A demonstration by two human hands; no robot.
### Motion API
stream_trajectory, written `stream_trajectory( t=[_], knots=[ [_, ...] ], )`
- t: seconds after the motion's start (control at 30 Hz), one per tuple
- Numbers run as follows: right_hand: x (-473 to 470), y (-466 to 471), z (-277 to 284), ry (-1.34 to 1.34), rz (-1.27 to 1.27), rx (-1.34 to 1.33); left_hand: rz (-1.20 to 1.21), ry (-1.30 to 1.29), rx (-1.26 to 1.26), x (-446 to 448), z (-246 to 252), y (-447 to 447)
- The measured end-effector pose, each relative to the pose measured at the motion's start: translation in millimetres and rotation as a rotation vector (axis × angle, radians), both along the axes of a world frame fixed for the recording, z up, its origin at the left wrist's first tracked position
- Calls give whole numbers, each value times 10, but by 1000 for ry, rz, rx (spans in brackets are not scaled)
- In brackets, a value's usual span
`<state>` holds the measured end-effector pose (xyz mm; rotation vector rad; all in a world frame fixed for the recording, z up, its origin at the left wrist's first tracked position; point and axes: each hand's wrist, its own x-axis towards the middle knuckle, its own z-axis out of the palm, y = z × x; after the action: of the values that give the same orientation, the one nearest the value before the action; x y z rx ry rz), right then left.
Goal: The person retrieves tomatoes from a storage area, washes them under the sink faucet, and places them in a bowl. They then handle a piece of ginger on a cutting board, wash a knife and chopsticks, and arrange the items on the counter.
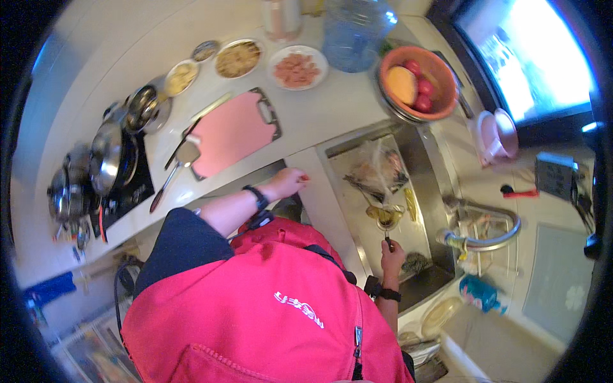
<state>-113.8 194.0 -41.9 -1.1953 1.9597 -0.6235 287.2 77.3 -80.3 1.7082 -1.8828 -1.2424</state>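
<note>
My right hand [392, 258] grips the dark handle of a small round kitchen utensil [386, 224], blurred, perhaps a strainer or ladle. Its head is over the steel sink [383, 256], next to some yellow-brown pieces whose kind I cannot make out. A clear plastic bag [378, 170] with pale and dark contents lies farther back in the sink, with a yellow strip [411, 204] beside it. Near the counter's front edge, left of the sink, hovers my left hand [287, 183], fingers curled. A small red spot shows at its fingertips; whether it holds something is unclear.
On the counter lie a pink cutting board [232, 131], a knife [182, 143] and a turner [165, 186]. Behind stand a plate of diced pink meat [297, 68], a water jug [354, 40] and an orange basin [443, 105]. A curved faucet [510, 230] rises right of the sink.
</note>
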Motion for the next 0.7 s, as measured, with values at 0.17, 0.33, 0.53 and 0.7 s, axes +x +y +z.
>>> stream_trajectory(
  t=[0.17, 0.33, 0.53, 0.7],
  knots=[
    [470, -666, 39, -350, 76, 133, 478, -49, -49, 1278, 242, 1024],
    [1325, -1041, 58, -125, 274, -15, 817, -323, -206, 2092, 344, 1462],
    [2385, -1587, 91, 82, 424, -193, 945, -594, -278, 3133, 286, 1546],
    [3021, -2153, -27, 318, 468, -313, 737, -673, -182, 3622, 213, 1479]
  ],
)
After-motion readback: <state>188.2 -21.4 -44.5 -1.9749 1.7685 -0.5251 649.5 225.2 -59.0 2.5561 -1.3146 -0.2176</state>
